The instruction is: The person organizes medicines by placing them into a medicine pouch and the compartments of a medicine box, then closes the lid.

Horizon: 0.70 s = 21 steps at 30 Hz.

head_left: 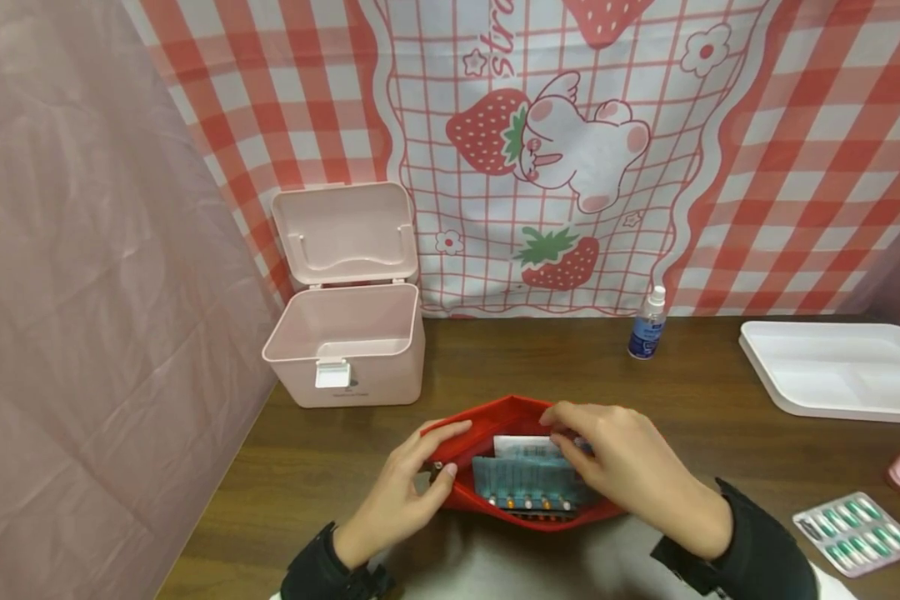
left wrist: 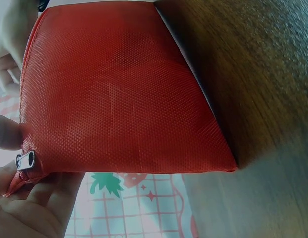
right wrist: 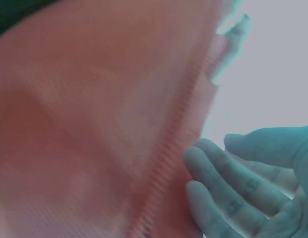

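Between 2 hands (head_left: pixel 408 483) (head_left: pixel 622 454), a textured red pouch (left wrist: pixel 114 89).

Gap between pink box (head_left: pixel 381 379) and bottle (head_left: pixel 648 331); right hand (head_left: pixel 617 446) partly blocks open red pouch (head_left: pixel 482 435)

Head view softly lit, fairly sharp; right wrist view hazy, fingers (right wrist: pixel 228 196) cyan-tinted, upper right overexposed.
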{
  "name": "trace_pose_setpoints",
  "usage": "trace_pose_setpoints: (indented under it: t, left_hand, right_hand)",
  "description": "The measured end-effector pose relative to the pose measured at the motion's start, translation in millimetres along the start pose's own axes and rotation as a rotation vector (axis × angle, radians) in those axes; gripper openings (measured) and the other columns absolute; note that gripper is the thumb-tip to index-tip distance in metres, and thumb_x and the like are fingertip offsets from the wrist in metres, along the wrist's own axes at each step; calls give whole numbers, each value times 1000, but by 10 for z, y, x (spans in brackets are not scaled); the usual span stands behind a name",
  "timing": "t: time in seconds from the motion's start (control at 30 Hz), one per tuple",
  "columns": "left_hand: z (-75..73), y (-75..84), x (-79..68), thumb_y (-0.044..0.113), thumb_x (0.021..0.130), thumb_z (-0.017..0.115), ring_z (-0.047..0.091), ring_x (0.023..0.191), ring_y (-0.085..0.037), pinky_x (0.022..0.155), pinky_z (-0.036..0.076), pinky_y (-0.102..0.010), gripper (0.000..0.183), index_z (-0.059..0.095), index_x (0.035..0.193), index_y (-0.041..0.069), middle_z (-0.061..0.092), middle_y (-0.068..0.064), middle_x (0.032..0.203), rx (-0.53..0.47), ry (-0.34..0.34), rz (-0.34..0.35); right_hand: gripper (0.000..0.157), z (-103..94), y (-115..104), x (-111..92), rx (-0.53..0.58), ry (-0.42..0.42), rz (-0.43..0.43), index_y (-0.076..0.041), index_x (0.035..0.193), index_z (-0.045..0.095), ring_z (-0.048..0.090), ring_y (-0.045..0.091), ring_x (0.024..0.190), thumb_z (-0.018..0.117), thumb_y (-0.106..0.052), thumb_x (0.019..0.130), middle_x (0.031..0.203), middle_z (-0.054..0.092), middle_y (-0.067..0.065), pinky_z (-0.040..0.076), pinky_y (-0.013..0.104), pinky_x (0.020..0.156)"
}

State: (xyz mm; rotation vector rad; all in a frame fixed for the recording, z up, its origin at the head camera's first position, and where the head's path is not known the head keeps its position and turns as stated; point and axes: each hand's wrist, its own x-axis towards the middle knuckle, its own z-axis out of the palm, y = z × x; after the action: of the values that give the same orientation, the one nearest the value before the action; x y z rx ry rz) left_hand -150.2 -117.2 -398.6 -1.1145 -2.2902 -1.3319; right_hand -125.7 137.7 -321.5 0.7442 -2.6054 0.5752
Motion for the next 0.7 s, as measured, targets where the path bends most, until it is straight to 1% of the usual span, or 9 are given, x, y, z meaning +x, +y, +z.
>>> trace_pose_setpoints:
  t: [0.13, 0.2, 0.3, 0.37, 0.43, 0.5, 0.6, 0.7]
  left_hand:
    - [-13, 14, 6, 3, 86, 57, 56, 99, -14, 73, 51, -22, 46, 49, 130, 12, 53, -4, 125, -8, -4, -8]
    - [-16, 17, 9, 3, 86, 57, 56, 99, -13, 73, 51, -22, 46, 48, 130, 14, 52, -3, 125, -14, -7, -9]
    - [-20, 15, 10, 3, 86, 57, 56, 100, -14, 73, 51, -22, 46, 48, 130, 14, 52, -3, 125, -17, -8, -11]
    - [-20, 13, 11, 2, 85, 57, 56, 99, -14, 72, 51, -22, 46, 49, 130, 12, 52, -5, 125, -14, -8, -8]
    - [-23, 23, 13, 1, 85, 57, 57, 97, -16, 71, 51, -22, 46, 49, 129, 10, 53, -8, 124, -7, -5, 5]
    - [-32, 58, 23, -2, 83, 58, 57, 95, -19, 70, 51, -22, 45, 50, 127, 6, 53, -11, 122, -1, -1, 20]
    - [-71, 189, 59, -6, 81, 57, 58, 92, -22, 70, 52, -22, 45, 50, 125, 2, 54, -15, 119, -2, -1, 25]
    - [-112, 316, 91, -8, 80, 56, 58, 91, -23, 69, 52, -23, 45, 51, 124, 1, 54, -16, 117, -5, -1, 23]
  right_hand:
    - [18, -165, 55, 33, 68, 117, 17, -15, 89, 65, 51, -6, 58, 71, -6, 76, 73, 66, -8, 43, 16, 49]
    - [20, -237, 116, 50, 102, 171, 28, -14, 90, 65, 54, -4, 60, 71, -2, 75, 73, 66, -7, 45, 17, 50]
    - [20, -330, 249, 81, 134, 242, 52, -12, 91, 64, 55, -3, 59, 69, 1, 76, 73, 66, -4, 45, 15, 51]
    - [19, -366, 371, 103, 142, 270, 83, -10, 92, 64, 54, -3, 57, 68, 1, 77, 71, 65, -2, 44, 14, 51]
    - [17, -375, 521, 124, 139, 282, 120, -8, 92, 63, 54, -3, 56, 67, 0, 78, 70, 66, 1, 42, 12, 50]
    - [15, -359, 687, 142, 137, 275, 170, -6, 93, 62, 55, -2, 55, 66, -1, 80, 69, 66, 3, 42, 12, 49]
    - [13, -309, 948, 152, 142, 243, 244, -4, 95, 62, 56, -4, 54, 64, -5, 82, 70, 67, 9, 41, 13, 48]
    - [15, -254, 1188, 145, 139, 206, 311, -2, 97, 61, 54, -8, 53, 63, -7, 84, 72, 68, 13, 41, 15, 46]
